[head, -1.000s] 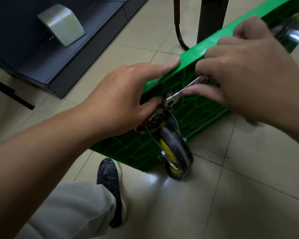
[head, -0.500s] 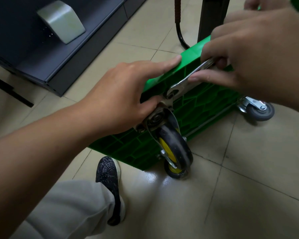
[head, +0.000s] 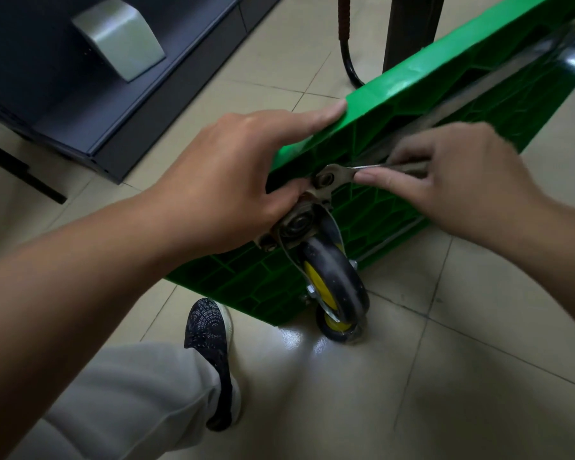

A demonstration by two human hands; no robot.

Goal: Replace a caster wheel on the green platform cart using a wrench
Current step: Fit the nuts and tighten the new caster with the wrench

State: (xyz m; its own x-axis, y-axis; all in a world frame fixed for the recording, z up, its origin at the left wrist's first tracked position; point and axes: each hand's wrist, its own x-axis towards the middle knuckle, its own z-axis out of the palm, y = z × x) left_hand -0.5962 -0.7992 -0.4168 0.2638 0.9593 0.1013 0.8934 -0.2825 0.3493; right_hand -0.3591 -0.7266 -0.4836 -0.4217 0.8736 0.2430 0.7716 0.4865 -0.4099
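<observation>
Right hand pinching wrench, swung lower since last frame; wrench head on bolt above caster. Left hand still grips cart edge above caster.

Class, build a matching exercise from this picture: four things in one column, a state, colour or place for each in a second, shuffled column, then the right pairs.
Column 1
1. left hand
2. right hand
3. wheel
4. shoe

Column 2
A. pinches the wrench handle
B. black tyre, yellow hub
C. grips the cart edge
D. dark, on the tiles beside the cart

Pairs: 1-C, 2-A, 3-B, 4-D
</observation>
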